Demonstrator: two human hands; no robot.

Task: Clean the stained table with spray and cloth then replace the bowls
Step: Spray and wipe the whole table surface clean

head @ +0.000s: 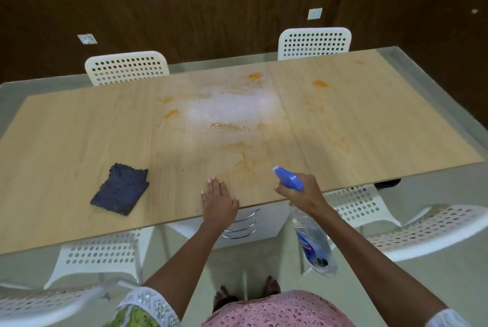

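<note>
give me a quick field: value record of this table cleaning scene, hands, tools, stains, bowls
left hand: left hand lies flat on the near edge of the table, holds nothing
right hand: right hand grips the spray bottle, blue nozzle aimed over the table
cloth: dark blue cloth lies on the table, left of the left hand, untouched
spray: whitish wet patch at mid table
stains: orange stains spread over the middle and far right
bowls: none in view
chairs: white perforated chairs around the table
</note>
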